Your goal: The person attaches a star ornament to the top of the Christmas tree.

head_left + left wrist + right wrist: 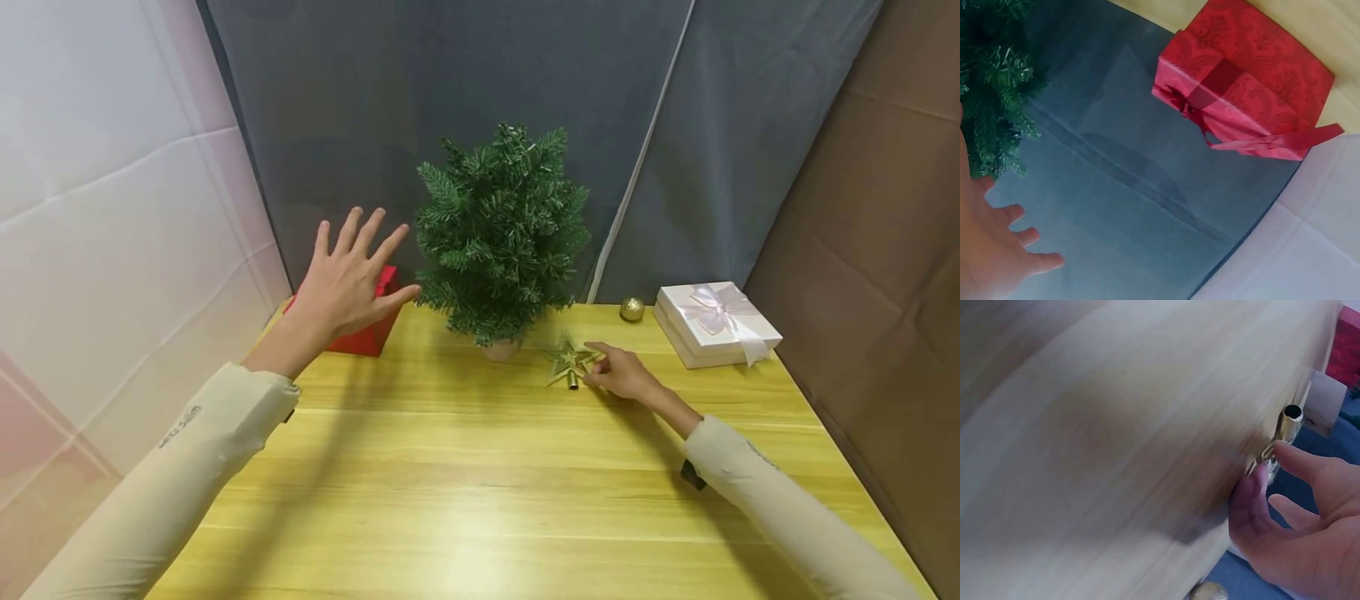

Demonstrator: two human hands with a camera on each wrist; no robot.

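Presently, the artificial Christmas tree (502, 233) stands upright on the wood-grain table (420, 483), its pale base (501, 350) partly covered by the lowest branches. The gold star tree topper (570, 360) is near that base, to the tree's right and on the wearer's side, with its tubular socket (573, 382) directed toward the wearer. The right hand (624, 375) grasps the topper, pinching one side between thumb and fingers; whether the star rests fully on the surface cannot be determined.

The left hand (341, 283) is raised to the left of the tree, fingers extended and spread, grasping nothing. Its thumb is close to the branches; contact cannot be confirmed. Beyond this hand, left of the tree, sits a red patterned gift box (1260, 81) tied with a red ribbon (1272, 141).

To the right of the tree, near the table's far edge, lies a gold ball ornament (632, 310). Farther right is a white gift box (697, 346) bearing a pale pink bow (718, 310). Grey cloth (337, 100) hangs behind the tree.
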